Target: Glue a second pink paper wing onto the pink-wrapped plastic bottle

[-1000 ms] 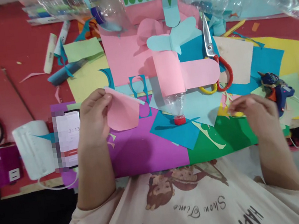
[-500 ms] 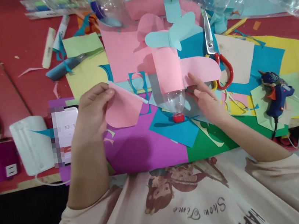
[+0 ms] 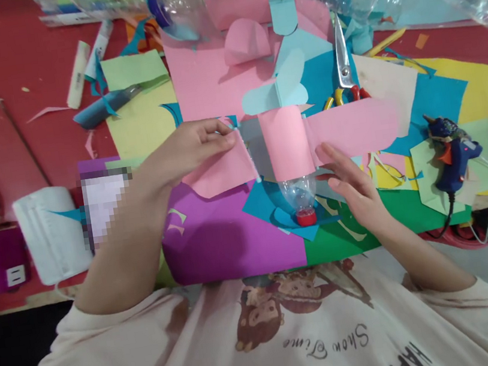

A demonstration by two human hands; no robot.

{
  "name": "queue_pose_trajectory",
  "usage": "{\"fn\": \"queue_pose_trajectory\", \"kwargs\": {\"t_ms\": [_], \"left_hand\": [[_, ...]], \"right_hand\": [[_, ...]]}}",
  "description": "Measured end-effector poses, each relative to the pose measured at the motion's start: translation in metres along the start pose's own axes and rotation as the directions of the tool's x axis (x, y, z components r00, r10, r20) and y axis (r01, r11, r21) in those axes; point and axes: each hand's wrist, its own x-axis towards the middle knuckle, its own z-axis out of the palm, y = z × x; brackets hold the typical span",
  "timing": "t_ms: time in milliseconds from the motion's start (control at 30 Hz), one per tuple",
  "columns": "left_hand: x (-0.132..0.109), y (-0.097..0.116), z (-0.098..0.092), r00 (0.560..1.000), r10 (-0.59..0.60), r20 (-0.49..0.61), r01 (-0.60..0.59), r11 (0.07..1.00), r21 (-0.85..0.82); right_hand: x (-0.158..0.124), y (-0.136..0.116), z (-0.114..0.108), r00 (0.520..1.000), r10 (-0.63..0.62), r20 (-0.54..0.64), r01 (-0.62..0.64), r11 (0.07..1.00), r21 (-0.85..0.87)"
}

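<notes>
A clear plastic bottle airplane [image 3: 286, 143] with a red cap points toward me, wrapped in pink paper. A pale blue paper tail [image 3: 274, 94] stands at its far end, and a pink paper wing [image 3: 357, 128] sticks out on its right side. My left hand [image 3: 208, 142] pinches a second pink paper wing [image 3: 219, 168] by its folded inner edge, a small gap left of the bottle; a shiny line shows along that fold. My right hand [image 3: 356, 188] grips the airplane at the base of the right wing, index finger on the paper; its other fingers are partly hidden.
Scissors [image 3: 343, 66] lie beyond the right wing. A blue glue gun [image 3: 449, 154] rests on paper at right. A cutter knife [image 3: 104, 109], markers and paper scraps are at left. Clear plastic bottles and a pink paper piece [image 3: 246, 40] stand at the back.
My left hand has brought the loose pink wing right, close to the bottle's left side. The bottle airplane has shifted toward me and slightly right, with my right hand at its wing.
</notes>
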Motion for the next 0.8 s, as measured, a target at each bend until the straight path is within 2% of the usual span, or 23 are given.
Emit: {"fn": "queue_pose_trajectory", "kwargs": {"t_ms": [133, 200, 233, 267, 300, 333, 400, 433, 533, 667, 800], "left_hand": [[0.005, 0.002, 0.004, 0.997, -0.057, 0.054, 0.057, 0.998, -0.002], [0.014, 0.001, 0.001, 0.978, -0.11, 0.176, 0.112, 0.994, -0.003], [0.02, 0.001, -0.002, 0.949, -0.143, 0.281, 0.148, 0.989, 0.002], [0.025, 0.002, -0.005, 0.885, -0.175, 0.432, 0.186, 0.982, 0.017], [0.03, 0.003, -0.008, 0.777, -0.212, 0.593, 0.224, 0.973, 0.055], [0.034, 0.005, -0.011, 0.715, -0.261, 0.649, 0.254, 0.961, 0.107], [0.04, 0.009, -0.014, 0.662, -0.335, 0.671, 0.299, 0.938, 0.174], [0.042, 0.011, -0.015, 0.653, -0.355, 0.669, 0.324, 0.929, 0.177], [0.045, 0.012, -0.014, 0.636, -0.375, 0.675, 0.357, 0.918, 0.173], [0.05, 0.007, -0.012, 0.618, -0.384, 0.687, 0.33, 0.919, 0.217], [0.052, 0.003, -0.011, 0.612, -0.382, 0.692, 0.34, 0.918, 0.207]], "right_hand": [[-0.007, 0.008, 0.0, 0.998, -0.059, 0.01, 0.059, 0.993, -0.102], [-0.008, 0.013, 0.0, 0.996, -0.085, 0.025, 0.088, 0.975, -0.202], [-0.008, 0.015, 0.0, 0.995, -0.093, 0.035, 0.099, 0.964, -0.247], [-0.009, 0.018, 0.0, 0.994, -0.102, 0.046, 0.111, 0.952, -0.284], [-0.009, 0.02, 0.0, 0.992, -0.113, 0.056, 0.125, 0.942, -0.312], [-0.009, 0.022, 0.001, 0.99, -0.124, 0.064, 0.139, 0.931, -0.337], [-0.009, 0.024, 0.001, 0.988, -0.138, 0.071, 0.155, 0.912, -0.381], [-0.008, 0.024, 0.002, 0.987, -0.143, 0.071, 0.159, 0.903, -0.399], [-0.004, 0.02, 0.003, 0.984, -0.149, 0.1, 0.178, 0.878, -0.445], [0.004, 0.011, 0.006, 0.965, -0.181, 0.188, 0.251, 0.841, -0.479], [0.007, 0.006, 0.008, 0.958, -0.196, 0.207, 0.276, 0.821, -0.501]]}}
